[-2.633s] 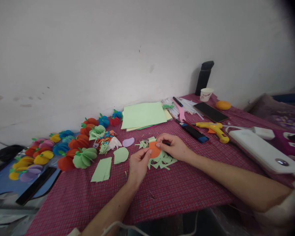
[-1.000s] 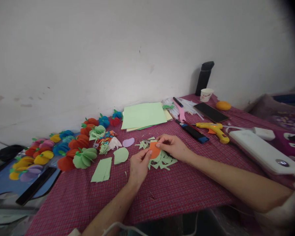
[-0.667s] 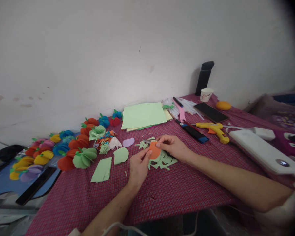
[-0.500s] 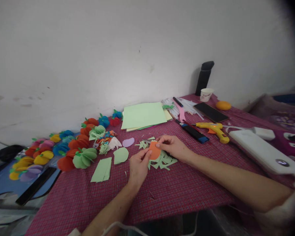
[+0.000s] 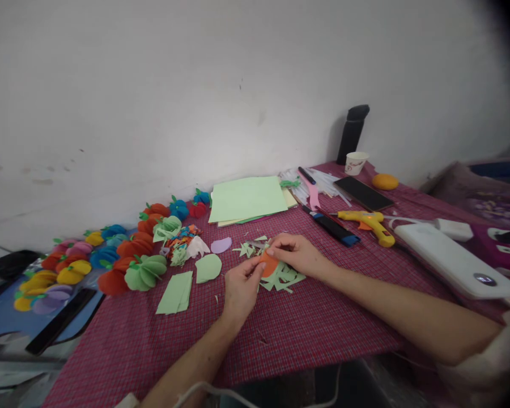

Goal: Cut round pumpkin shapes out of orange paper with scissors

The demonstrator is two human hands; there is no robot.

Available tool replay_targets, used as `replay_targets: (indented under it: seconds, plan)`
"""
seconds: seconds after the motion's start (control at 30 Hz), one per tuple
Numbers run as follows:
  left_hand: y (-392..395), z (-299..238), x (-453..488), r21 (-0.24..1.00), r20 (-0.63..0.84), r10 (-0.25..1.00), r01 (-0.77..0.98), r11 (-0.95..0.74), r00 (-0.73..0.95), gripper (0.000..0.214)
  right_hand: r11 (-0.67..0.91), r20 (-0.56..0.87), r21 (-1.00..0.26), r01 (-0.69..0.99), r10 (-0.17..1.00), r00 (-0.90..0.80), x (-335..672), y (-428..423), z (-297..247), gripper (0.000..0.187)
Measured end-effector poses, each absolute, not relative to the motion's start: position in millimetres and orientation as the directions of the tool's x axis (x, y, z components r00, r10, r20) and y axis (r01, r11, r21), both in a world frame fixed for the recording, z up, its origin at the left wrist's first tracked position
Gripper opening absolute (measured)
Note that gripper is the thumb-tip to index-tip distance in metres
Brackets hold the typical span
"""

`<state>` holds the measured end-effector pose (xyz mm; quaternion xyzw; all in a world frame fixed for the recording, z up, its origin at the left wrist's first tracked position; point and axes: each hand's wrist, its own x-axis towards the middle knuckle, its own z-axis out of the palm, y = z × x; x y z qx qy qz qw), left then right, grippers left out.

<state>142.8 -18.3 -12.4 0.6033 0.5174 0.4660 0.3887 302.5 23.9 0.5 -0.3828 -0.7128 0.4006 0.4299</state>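
Between my two hands is a small piece of orange paper (image 5: 270, 264), held above the table. My left hand (image 5: 242, 286) pinches its left edge with thumb and fingers. My right hand (image 5: 295, 253) grips its upper right side, fingertips covering part of it. Beneath lie light green paper scraps (image 5: 283, 277), and scissor blades (image 5: 257, 244) partly show behind the right fingers. Left of my hands are a rounded green paper piece (image 5: 208, 267), a stack of green paper rectangles (image 5: 176, 293) and a purple paper piece (image 5: 221, 245).
Several colourful paper pumpkins (image 5: 136, 246) crowd the left side. Green paper sheets (image 5: 246, 199) lie at the back. On the right are a yellow glue gun (image 5: 372, 221), a utility knife (image 5: 334, 226), a phone (image 5: 363, 192), a white power bank (image 5: 454, 260), a paper cup (image 5: 356, 162) and a black bottle (image 5: 352, 136).
The orange paper has turned and tilted slightly between my fingers, and less of it shows. My right fingers have shifted a little to the left; the other things stay put.
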Motion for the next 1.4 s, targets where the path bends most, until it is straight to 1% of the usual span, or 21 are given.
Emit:
replay_targets:
  seconds: [0.17,0.4,0.7,0.8,0.9,1.03,1.17,1.33,1.4]
  plan:
    - [-19,-12,143,0.952,0.169,0.985,0.254,-0.173,0.039,0.032,0.384,0.296,-0.899,0.21,0.887,-0.354,303,25,-4,0.019]
    - [-18,-14,142,0.935,0.183,0.982,0.301,-0.186,0.038,0.03,0.374,0.287,-0.903,0.212,0.892,-0.349,303,26,-6,0.019]
    - [-18,-15,141,0.933,0.186,0.982,0.31,-0.183,0.019,0.028,0.354,0.267,-0.909,0.221,0.9,-0.343,303,24,-4,0.02]
    - [-17,-17,141,0.948,0.175,0.984,0.265,-0.174,0.021,0.028,0.326,0.248,-0.926,0.192,0.906,-0.343,302,25,-5,0.018]
    - [-16,-18,141,0.973,0.144,0.989,0.176,-0.149,0.038,0.03,0.289,0.246,-0.953,0.093,0.916,-0.318,300,26,-6,0.016]
    - [-16,-17,142,0.988,0.11,0.992,0.107,-0.115,0.055,0.031,0.228,0.229,-0.973,-0.043,0.915,-0.332,299,25,-4,0.024]
    - [-17,-12,143,0.992,0.096,0.994,0.082,-0.101,0.057,0.031,0.2,0.212,-0.977,-0.071,0.911,-0.355,300,25,-1,0.026]
    - [-14,-3,138,0.998,0.059,0.998,-0.037,-0.06,-0.016,0.038,0.208,0.229,-0.973,-0.096,0.904,-0.361,303,29,-5,0.026]
    - [-13,1,136,0.999,0.052,0.999,-0.012,-0.053,-0.004,0.037,0.211,0.234,-0.972,-0.101,0.899,-0.37,303,30,-7,0.025]
